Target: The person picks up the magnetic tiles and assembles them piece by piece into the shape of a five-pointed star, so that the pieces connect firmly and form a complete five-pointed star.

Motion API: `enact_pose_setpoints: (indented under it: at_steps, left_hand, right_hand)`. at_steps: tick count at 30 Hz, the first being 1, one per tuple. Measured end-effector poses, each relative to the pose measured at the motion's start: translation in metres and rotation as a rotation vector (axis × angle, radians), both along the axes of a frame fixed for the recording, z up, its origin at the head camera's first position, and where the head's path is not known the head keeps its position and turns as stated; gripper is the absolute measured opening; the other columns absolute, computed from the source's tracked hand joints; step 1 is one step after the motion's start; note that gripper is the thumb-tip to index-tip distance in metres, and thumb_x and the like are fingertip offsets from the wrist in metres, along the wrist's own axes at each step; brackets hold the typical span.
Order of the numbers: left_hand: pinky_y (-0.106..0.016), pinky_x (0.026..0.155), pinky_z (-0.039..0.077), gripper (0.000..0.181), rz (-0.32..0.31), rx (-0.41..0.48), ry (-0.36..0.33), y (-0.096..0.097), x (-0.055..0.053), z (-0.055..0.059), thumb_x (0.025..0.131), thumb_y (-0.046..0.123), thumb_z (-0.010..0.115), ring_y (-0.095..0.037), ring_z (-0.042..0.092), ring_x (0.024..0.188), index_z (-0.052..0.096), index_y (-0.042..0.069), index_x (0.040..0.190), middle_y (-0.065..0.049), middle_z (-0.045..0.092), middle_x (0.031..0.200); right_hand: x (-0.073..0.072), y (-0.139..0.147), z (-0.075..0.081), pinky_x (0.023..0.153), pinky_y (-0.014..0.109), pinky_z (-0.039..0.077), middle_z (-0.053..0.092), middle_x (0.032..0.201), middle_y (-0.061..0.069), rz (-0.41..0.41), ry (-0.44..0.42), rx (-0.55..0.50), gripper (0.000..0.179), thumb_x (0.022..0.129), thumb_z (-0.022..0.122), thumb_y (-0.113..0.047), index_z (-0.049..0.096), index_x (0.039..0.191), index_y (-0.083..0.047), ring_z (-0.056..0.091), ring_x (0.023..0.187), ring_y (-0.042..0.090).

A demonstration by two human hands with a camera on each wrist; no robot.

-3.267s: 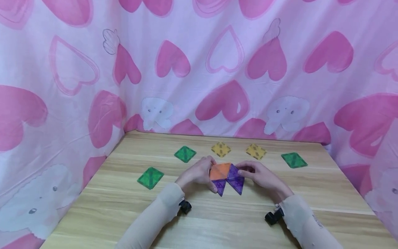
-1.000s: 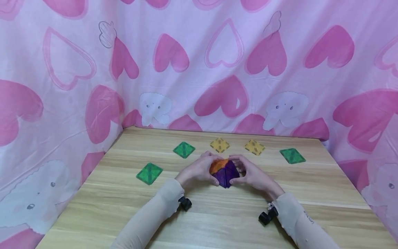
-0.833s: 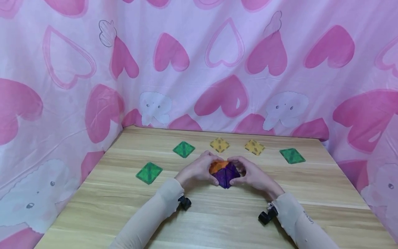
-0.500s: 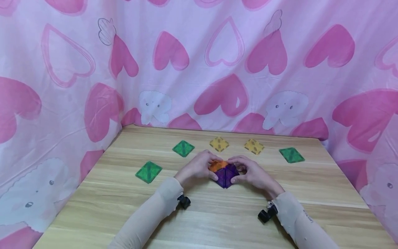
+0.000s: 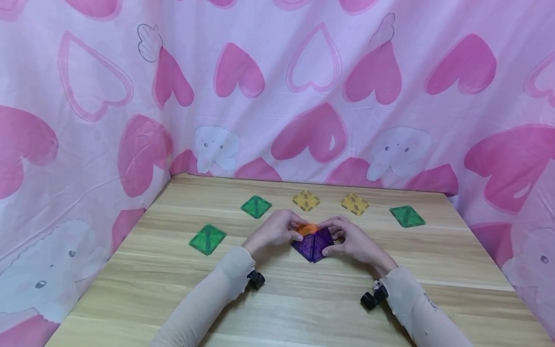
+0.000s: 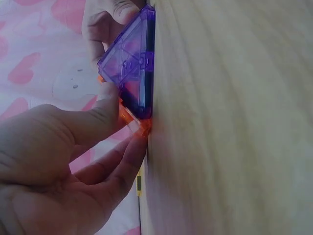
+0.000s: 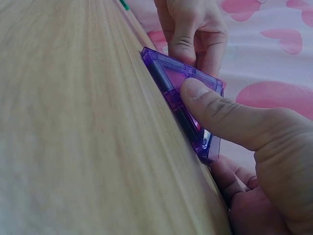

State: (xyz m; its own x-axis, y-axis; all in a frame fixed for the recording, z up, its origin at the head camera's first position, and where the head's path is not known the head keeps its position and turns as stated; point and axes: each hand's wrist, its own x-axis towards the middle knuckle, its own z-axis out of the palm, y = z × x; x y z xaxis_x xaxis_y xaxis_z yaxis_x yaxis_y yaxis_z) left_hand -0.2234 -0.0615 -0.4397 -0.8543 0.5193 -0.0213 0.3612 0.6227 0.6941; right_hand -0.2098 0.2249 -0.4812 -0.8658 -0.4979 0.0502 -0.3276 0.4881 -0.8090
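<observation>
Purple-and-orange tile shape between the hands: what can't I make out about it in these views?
Head: the far side of the orange part, hidden by the purple tiles and the left hand.
Left wrist: much of the orange part, behind the purple tiles and the left hand's thumb.
Right wrist: the orange part, behind the purple tiles and right hand.
All views: its underside, turned to the table.

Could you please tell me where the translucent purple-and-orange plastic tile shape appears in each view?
Head: purple-and-orange plastic tile shape, below and right of centre, between left hand and right hand.
Left wrist: the shape, above and left of centre.
Right wrist: the shape, near centre.
Shared landmark: pink heart-print cloth backdrop.
</observation>
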Motion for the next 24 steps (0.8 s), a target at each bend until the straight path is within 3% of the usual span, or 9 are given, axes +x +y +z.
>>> enact_pose_setpoints:
  at_steps: [8,15,19,24]
  left_hand:
    - [-0.040,0.106,0.060,0.039,0.007,0.009,0.012,0.000,0.000,-0.001,0.097,0.012,0.088,-0.020,0.073,0.123,0.081,0.016,0.135,-0.001,0.080,0.133]
    - [-0.038,0.102,0.062,0.046,-0.006,0.004,-0.019,-0.001,0.002,-0.001,0.091,0.014,0.094,-0.016,0.076,0.113,0.081,0.016,0.135,0.000,0.083,0.125]
    - [-0.035,0.100,0.061,0.046,-0.004,0.000,-0.007,-0.001,0.002,-0.001,0.089,0.012,0.096,-0.015,0.075,0.107,0.082,0.015,0.133,-0.001,0.082,0.120]
    - [-0.034,0.098,0.061,0.047,0.003,0.004,0.000,-0.001,0.002,-0.001,0.087,0.010,0.097,-0.015,0.074,0.104,0.082,0.014,0.131,-0.002,0.082,0.120]
  right_hand:
    - [0.001,0.001,-0.001,0.097,0.032,0.057,0.062,0.134,0.006,0.012,0.047,-0.012,0.060,0.092,0.094,-0.022,0.070,0.147,-0.023,0.064,0.115,0.025]
    - [0.003,-0.001,0.000,0.101,0.038,0.056,0.060,0.135,0.004,-0.004,-0.007,0.005,0.064,0.089,0.096,-0.029,0.069,0.147,-0.025,0.063,0.116,0.025]
    - [0.001,0.004,-0.001,0.098,0.034,0.057,0.064,0.135,0.010,-0.006,0.001,-0.035,0.063,0.093,0.093,-0.026,0.066,0.150,-0.017,0.065,0.115,0.027]
    - [-0.006,0.028,0.001,0.102,0.037,0.057,0.069,0.140,0.020,-0.107,0.032,-0.095,0.063,0.100,0.086,-0.025,0.060,0.156,-0.010,0.068,0.122,0.036]
